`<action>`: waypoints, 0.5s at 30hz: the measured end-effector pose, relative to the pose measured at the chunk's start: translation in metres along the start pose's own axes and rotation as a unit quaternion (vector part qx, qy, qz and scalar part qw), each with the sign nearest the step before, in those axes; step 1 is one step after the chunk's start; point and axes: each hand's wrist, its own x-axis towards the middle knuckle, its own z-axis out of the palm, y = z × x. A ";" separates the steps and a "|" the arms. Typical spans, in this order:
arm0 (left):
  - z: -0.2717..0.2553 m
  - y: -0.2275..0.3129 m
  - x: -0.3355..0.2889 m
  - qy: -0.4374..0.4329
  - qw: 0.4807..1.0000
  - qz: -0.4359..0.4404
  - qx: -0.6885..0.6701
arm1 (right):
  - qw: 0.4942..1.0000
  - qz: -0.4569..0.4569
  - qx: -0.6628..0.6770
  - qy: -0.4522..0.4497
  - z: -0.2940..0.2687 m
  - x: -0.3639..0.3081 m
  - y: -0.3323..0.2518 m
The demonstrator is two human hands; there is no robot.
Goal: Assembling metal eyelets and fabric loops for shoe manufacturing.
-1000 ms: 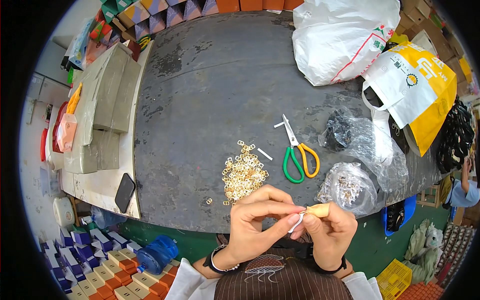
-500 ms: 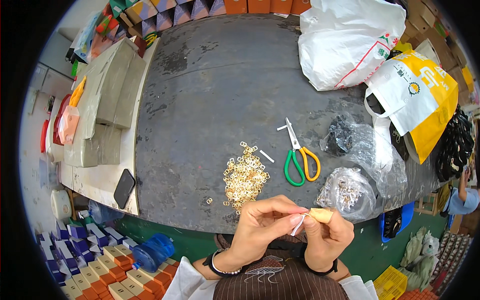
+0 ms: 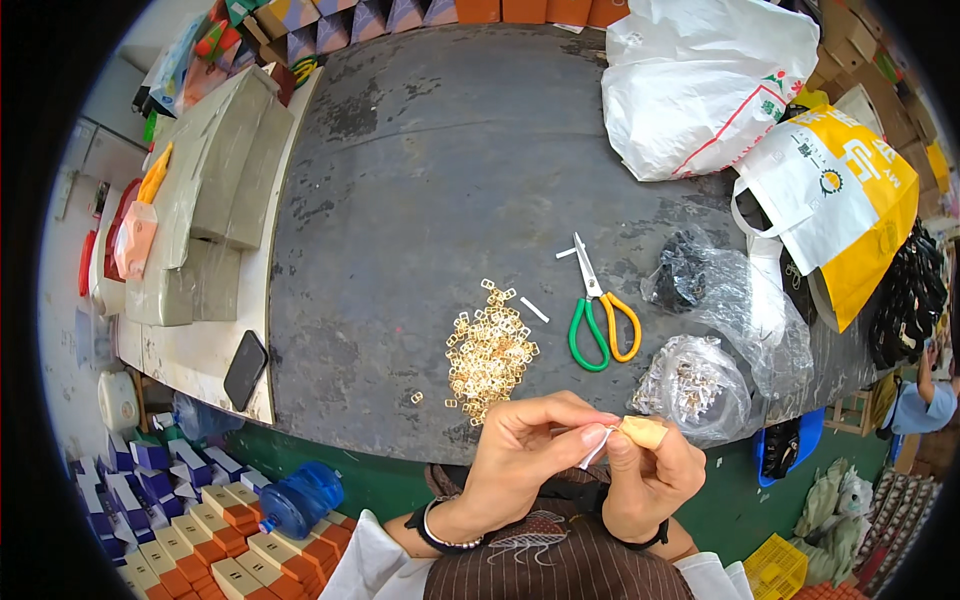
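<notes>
Above the near edge of the table, my two hands meet fingertip to fingertip. My left hand [image 3: 530,450] pinches a narrow white strip [image 3: 594,452], whose end hangs below the thumb. My right hand [image 3: 650,475] is closed in a pinch against it, with a yellow wrap [image 3: 643,431] around one fingertip. A tiny gold-coloured bit shows between the fingertips, mostly hidden. Just beyond my left hand lies a pile of small gold buckles [image 3: 490,360]. Scissors [image 3: 596,320] with one green and one orange handle lie beyond my right hand, near a loose white strip [image 3: 535,310].
Right of the scissors sits a clear plastic bag [image 3: 705,385] of small metal pieces. White [image 3: 700,90] and yellow-white bags [image 3: 840,200] stand at the far right. On the left are wrapped blocks [image 3: 210,200] and a phone [image 3: 246,370]. Boxes [image 3: 200,540] and a blue water bottle [image 3: 300,500] are below.
The view has shifted slightly. Both hands keep nearly the same pinch on the white strip, with only a slight movement of the fingers.
</notes>
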 end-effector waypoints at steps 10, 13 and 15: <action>0.009 -0.016 0.001 0.043 0.990 0.099 0.096 | 0.997 -0.004 -0.010 0.075 0.008 -0.006 0.003; 0.008 -0.017 0.001 0.046 0.986 0.113 0.113 | 0.997 -0.008 -0.014 0.072 0.007 -0.006 0.002; 0.008 -0.017 0.002 0.039 0.990 0.100 0.091 | 0.997 -0.021 -0.002 0.073 0.008 -0.007 0.005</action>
